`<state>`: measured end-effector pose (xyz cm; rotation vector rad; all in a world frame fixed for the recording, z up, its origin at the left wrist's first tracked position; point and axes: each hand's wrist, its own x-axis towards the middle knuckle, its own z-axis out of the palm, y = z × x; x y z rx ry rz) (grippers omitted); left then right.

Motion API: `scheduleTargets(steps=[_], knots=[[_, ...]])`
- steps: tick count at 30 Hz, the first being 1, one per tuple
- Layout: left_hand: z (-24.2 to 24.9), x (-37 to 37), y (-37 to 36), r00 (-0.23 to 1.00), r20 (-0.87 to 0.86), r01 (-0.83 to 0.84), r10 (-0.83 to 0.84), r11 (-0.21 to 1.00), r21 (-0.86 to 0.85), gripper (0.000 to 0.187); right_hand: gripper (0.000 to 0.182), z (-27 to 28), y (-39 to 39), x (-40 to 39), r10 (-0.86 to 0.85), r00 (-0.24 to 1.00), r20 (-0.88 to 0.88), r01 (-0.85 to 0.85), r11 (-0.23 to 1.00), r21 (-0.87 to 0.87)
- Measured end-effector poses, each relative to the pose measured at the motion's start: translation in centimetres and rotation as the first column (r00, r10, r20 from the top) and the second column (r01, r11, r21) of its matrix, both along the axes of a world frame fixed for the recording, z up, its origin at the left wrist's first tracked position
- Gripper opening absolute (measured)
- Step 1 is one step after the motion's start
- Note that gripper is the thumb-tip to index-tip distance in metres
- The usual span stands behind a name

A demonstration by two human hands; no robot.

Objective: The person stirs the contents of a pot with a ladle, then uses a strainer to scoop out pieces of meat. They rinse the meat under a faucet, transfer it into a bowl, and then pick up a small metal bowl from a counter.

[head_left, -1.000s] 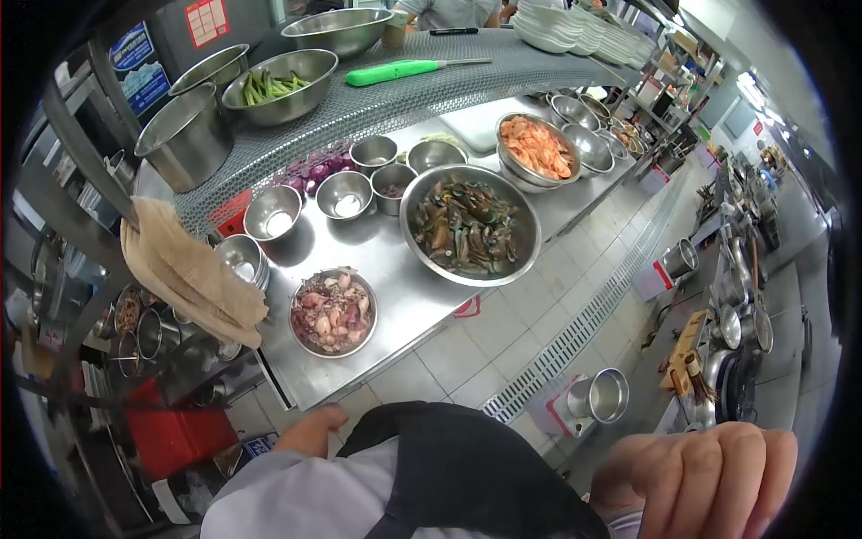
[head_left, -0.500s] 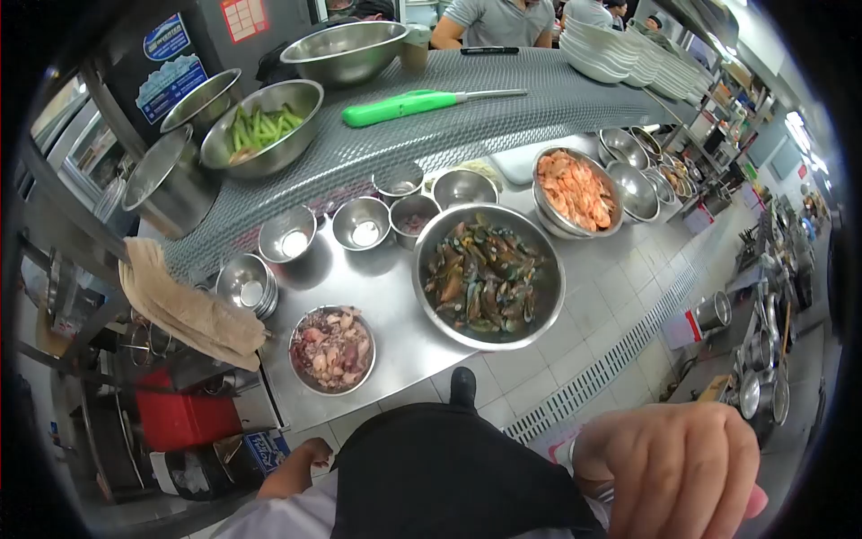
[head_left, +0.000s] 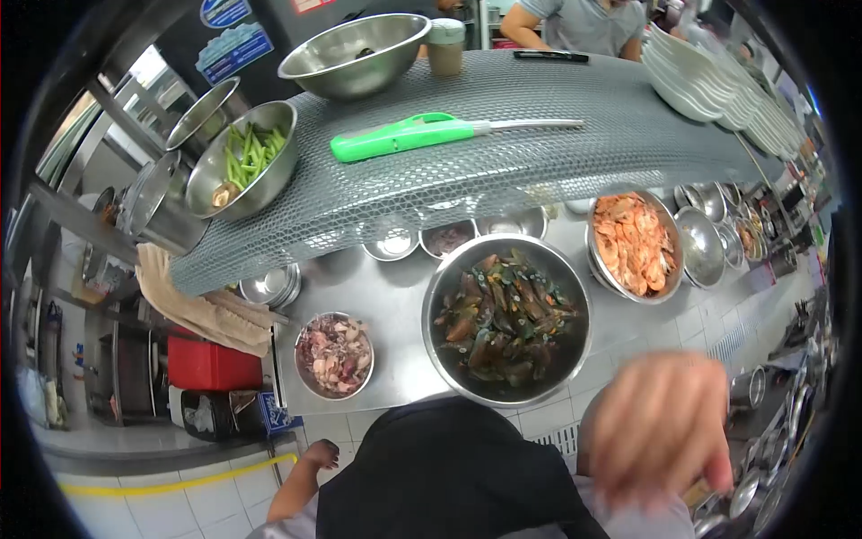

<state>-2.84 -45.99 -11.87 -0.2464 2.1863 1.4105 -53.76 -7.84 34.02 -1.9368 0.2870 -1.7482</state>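
Note:
My right hand (head_left: 660, 427) is raised close to the camera at the lower right, back of the hand up. Its fingers point down and are smeared by motion, so whatever lies under the palm is hidden. Low at my left side hangs my left hand (head_left: 321, 455), small and shadowed, apart from the table; its fingers do not show clearly. Between the hands, a large steel bowl of mussels (head_left: 507, 314) stands on the steel table (head_left: 395, 301). A smaller bowl of cut squid (head_left: 334, 355) sits near the front edge, closest to my left hand.
Peeled-looking orange shrimp (head_left: 633, 242) fill a bowl on the right. On the raised shelf lie a green gas lighter (head_left: 404, 137), a bowl of green vegetables (head_left: 251, 157) and stacked white plates (head_left: 691, 85). A beige cloth (head_left: 193, 301) hangs at left. Another person (head_left: 593, 27) is beyond the shelf.
The view has tilted and come nearer the shelf, whose edge now covers more of the small bowls. My right hand has shifted left in the picture and blurred. The bowls' contents look unchanged.

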Motion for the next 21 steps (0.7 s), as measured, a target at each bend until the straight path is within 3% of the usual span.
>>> scheduleTargets(steps=[1, 2, 3, 4, 5, 6, 7, 8, 9, 10, 12, 13, 15, 16, 17, 18, 20, 21], knots=[[-0.4, 1.1, 1.2, 0.991, 0.101, -0.091, 0.089, 0.996, 0.014, 0.017, 0.038, -1.2, 0.0, -1.9, 0.024, 1.000, 0.001, -0.024, 1.000, -0.004], [0.1, 1.1, 2.4, 0.965, 0.199, -0.182, 0.173, 0.983, 0.023, 0.018, 0.038, -3.6, -0.2, -3.9, -0.268, 0.962, 0.043, 0.247, 0.929, 0.274], [0.9, 1.9, 4.2, 0.919, 0.223, -0.351, 0.326, 0.933, 0.084, 0.019, 0.038, -6.0, -0.9, -5.9, -0.535, 0.845, -0.004, 0.454, 0.712, 0.535], [3.5, 0.6, 6.1, 0.861, 0.367, -0.355, 0.352, 0.933, -0.062, 0.018, 0.040, -7.7, -2.8, -8.6, -0.695, 0.701, -0.156, 0.525, 0.356, 0.773], [7.5, -1.8, 8.4, 0.772, 0.509, -0.324, 0.381, 0.925, -0.200, 0.017, 0.040, -11.1, -4.2, -12.2, -0.659, 0.481, -0.578, 0.682, -0.133, 0.719], [11.6, -4.1, 10.9, 0.659, 0.631, -0.268, 0.409, 0.912, -0.311, 0.017, 0.041, -15.9, -5.7, -16.1, -0.254, 0.115, -0.960, 0.821, -0.520, 0.236], [10.2, -1.6, 11.9, 0.621, 0.625, -0.341, 0.473, 0.881, -0.328, 0.017, 0.045, -16.0, -7.4, -17.0, 0.060, 0.079, -0.995, 0.901, -0.430, 0.045], [7.3, 1.1, 12.1, 0.757, 0.600, -0.065, 0.259, 0.943, -0.325, 0.016, 0.050, -18.0, -8.3, -17.9, -0.082, 0.020, -0.996, 0.894, -0.445, 0.054], [5.3, 3.3, 12.8, 0.814, 0.581, 0.230, 0.003, 0.917, -0.327, 0.016, 0.048, -24.2, -7.9, -22.0, -0.078, -0.100, -0.992, 0.924, -0.377, -0.063], [4.5, 4.5, 13.6, 0.810, 0.584, 0.179, 0.053, 0.926, -0.333, 0.016, 0.046, -29.2, -8.2, -25.5, -0.086, -0.221, -0.972, 0.930, -0.320, -0.183], [3.7, 5.8, 14.3, 0.722, 0.613, -0.104, 0.321, 0.926, -0.363, 0.014, 0.041, -28.7, -9.5, -25.8, 0.182, -0.080, -0.980, 0.893, -0.424, -0.151], [3.6, 6.4, 15.1, 0.717, 0.612, -0.123, 0.335, 0.924, -0.362, 0.014, 0.041, -28.8, -9.9, -25.8, 0.181, -0.085, -0.980, 0.901, -0.406, -0.153], [3.9, 7.3, 16.6, 0.653, 0.515, -0.414, 0.555, 0.831, -0.371, 0.012, 0.033, -29.4, -10.0, -26.2, 0.135, 0.061, -0.989, 0.843, -0.537, -0.022], [4.2, 7.1, 16.9, 0.607, 0.469, -0.534, 0.641, 0.766, -0.357, 0.011, 0.033, -31.6, -9.7, -28.2, 0.141, 0.055, -0.989, 0.838, -0.544, -0.031], [5.1, 6.6, 17.4, 0.625, 0.469, -0.522, 0.625, 0.780, -0.344, 0.011, 0.029, -35.3, -9.0, -31.4, -0.021, -0.267, -0.964, 0.897, -0.372, -0.240], [6.7, 6.1, 18.1, 0.702, 0.441, -0.399, 0.560, 0.821, -0.407, 0.012, 0.026, -36.9, -7.5, -33.4, -0.220, -0.522, -0.824, 0.849, -0.227, -0.477], [5.7, 7.0, 19.1, 0.857, 0.352, -0.151, 0.376, 0.836, -0.527, 0.022, 0.020, -29.2, -8.4, -29.0, -0.212, -0.326, -0.921, 0.903, -0.357, -0.238], [-4.7, 12.9, 18.7, 0.882, 0.294, -0.220, 0.369, 0.873, -0.435, 0.022, 0.014, -28.2, -7.6, -28.9, -0.044, -0.630, -0.776, 0.776, -0.095, -0.624]])
